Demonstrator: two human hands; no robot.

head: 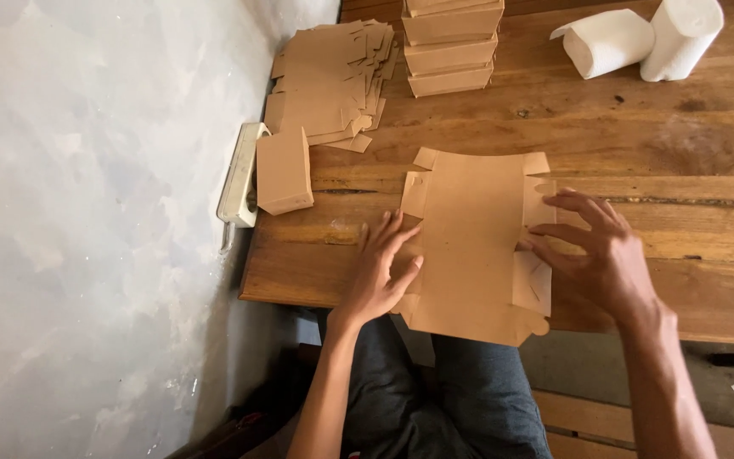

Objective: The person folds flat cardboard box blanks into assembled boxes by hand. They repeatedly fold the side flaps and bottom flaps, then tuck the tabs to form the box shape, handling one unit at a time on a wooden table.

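Jeans (469,399) cover the person's legs at the bottom of the view, at 6 o'clock, under the near edge of the wooden table (639,144).

On that edge lies a flat brown cardboard sheet (473,246), a cut box shape with small flaps on its sides. Its near end hangs a little over the table edge, above the legs.

The left hand (380,276) rests at 9 o'clock from the sheet, palm down, fingers spread and lying on the left border of the cardboard. Its grip is released; it presses on the sheet and closes around nothing.

The right hand (601,251) is at 3 o'clock from the sheet. Its fingers are bent and open, and the fingertips (530,246) touch the right side flap. This grip is also released, not clenched on anything.

Farther left, at 10 o'clock from the sheet, one folded box (284,172) stands at the table corner, just beside a white power strip (239,174) on the wall side.

Behind it, at 11 o'clock, a loose pile of flat cardboard sheets (329,81) is lying. At 12 o'clock a stack of folded boxes (452,47) stands near the far edge. At 1 o'clock, well apart from the hands, there are two white paper rolls (639,38), one lying and one upright.
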